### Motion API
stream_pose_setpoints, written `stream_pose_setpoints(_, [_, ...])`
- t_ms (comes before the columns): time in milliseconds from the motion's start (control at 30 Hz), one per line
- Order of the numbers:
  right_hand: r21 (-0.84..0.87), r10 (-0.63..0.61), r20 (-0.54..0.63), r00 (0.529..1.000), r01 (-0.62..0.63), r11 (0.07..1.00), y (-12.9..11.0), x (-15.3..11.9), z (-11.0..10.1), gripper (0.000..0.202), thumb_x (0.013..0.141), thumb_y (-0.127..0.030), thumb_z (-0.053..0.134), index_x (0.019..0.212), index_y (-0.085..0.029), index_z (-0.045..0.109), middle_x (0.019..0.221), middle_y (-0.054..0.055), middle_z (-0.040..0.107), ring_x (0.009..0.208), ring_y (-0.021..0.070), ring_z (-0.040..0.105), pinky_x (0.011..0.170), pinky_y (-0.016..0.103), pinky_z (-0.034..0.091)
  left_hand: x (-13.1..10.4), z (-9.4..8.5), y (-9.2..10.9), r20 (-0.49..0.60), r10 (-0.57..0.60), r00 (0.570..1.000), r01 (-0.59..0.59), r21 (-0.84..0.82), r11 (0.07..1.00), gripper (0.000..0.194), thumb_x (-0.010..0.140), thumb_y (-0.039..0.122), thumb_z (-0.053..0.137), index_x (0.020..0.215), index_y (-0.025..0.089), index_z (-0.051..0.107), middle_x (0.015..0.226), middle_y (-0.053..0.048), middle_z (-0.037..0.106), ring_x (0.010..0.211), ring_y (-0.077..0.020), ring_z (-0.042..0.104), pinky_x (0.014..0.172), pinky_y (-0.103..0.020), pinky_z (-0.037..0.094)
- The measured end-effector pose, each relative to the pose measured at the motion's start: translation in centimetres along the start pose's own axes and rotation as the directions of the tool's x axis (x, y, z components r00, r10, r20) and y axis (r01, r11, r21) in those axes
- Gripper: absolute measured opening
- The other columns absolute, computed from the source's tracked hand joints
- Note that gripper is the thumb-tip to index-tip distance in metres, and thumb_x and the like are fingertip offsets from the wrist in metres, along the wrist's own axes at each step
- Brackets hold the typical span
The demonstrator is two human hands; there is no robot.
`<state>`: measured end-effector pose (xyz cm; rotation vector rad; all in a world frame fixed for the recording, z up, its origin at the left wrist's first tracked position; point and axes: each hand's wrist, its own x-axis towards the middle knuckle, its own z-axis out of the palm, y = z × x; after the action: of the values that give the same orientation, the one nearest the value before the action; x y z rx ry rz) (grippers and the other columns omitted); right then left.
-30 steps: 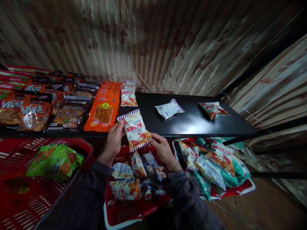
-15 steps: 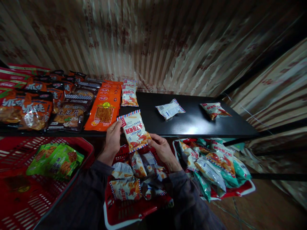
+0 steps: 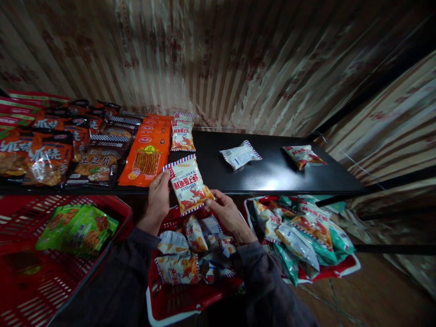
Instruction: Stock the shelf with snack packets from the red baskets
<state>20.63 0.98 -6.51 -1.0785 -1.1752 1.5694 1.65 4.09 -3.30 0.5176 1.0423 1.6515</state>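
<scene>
Both my hands hold one white and orange snack bag (image 3: pixel 189 185) with striped ends, in front of the shelf's edge and above a red basket. My left hand (image 3: pixel 157 196) grips its upper left side, and my right hand (image 3: pixel 229 213) pinches its lower right corner. The printed front faces me, slightly tilted. Behind it, a matching snack bag (image 3: pixel 183 131) lies on the black shelf (image 3: pixel 211 150), beside a row of orange packets (image 3: pixel 146 154). Below my hands, several more of the same bags (image 3: pixel 179 268) fill part of the red basket (image 3: pixel 180 302).
Farther right on the shelf lie a snack bag back side up (image 3: pixel 240 155) and another front side up (image 3: pixel 303 156). Brown potato-slice packets (image 3: pixel 93 163) stand at left. A red basket (image 3: pixel 122 211) holds green packets (image 3: pixel 78 229); a right-hand basket (image 3: pixel 340 272) holds white and teal bags.
Almost nothing has moved. The bag stays in both hands and sits slightly farther left in view, as does the whole scene.
</scene>
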Motion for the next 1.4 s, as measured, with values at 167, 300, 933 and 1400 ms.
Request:
stream_pose_setpoints(167, [-0.026, -0.026, -0.009, 1.000, 0.026, 0.999, 0.2, 0.1, 0.4, 0.025, 0.073, -0.043, 0.074, 0.082, -0.020, 0.069, 0.067, -0.002, 0.066, 0.062, 0.0120, 0.057, 0.062, 0.024, 0.045, 0.1, 0.0, -0.2, -0.001, 0.000, 1.000, 0.000, -0.005, 1.000, 0.036, 0.065, 0.047, 0.074, 0.077, 0.015, 0.066, 0.077, -0.002, 0.073, 0.073, -0.0163, 0.067, 0.072, -0.027, 0.050])
stream_pose_setpoints(300, [-0.003, -0.028, -0.049, 0.998, 0.028, 1.000, 0.3, 0.1, 0.6, 0.025, 0.071, -0.043, 0.075, 0.074, -0.020, 0.066, 0.065, -0.002, 0.066, 0.060, 0.0118, 0.057, 0.062, 0.024, 0.046, 0.1, 0.0, -0.1, 0.001, 0.003, 1.000, -0.003, -0.027, 1.000, 0.036, 0.062, 0.047, 0.077, 0.074, 0.015, 0.066, 0.074, -0.001, 0.072, 0.068, -0.0137, 0.065, 0.067, -0.025, 0.049])
stream_pose_setpoints(933, [0.131, -0.192, -0.267, 0.944, 0.233, 0.964, -0.4, 0.4, 0.6, 0.026, 0.069, -0.033, 0.078, 0.084, -0.023, 0.059, 0.079, -0.004, 0.068, 0.069, 0.0126, 0.060, 0.068, 0.026, 0.049, -0.1, -0.1, 0.1, 0.165, -0.033, 0.986, 0.021, 0.070, 0.997, 0.036, 0.062, 0.046, 0.078, 0.078, 0.015, 0.066, 0.081, -0.004, 0.071, 0.075, -0.0161, 0.065, 0.075, -0.032, 0.053])
stream_pose_setpoints(1400, [-0.674, -0.793, -0.052, 0.607, 0.565, 0.476, -1.9, -1.2, 2.2, 0.013, 0.079, -0.011, 0.057, 0.082, -0.022, 0.062, 0.078, 0.001, 0.058, 0.074, 0.0153, 0.056, 0.067, 0.029, 0.046, -0.7, 0.5, 0.0, 0.251, -0.088, 0.964, 0.104, -0.051, 0.993, 0.041, 0.071, 0.026, 0.074, 0.110, 0.024, 0.061, 0.112, -0.004, 0.064, 0.104, -0.0176, 0.059, 0.085, -0.031, 0.050])
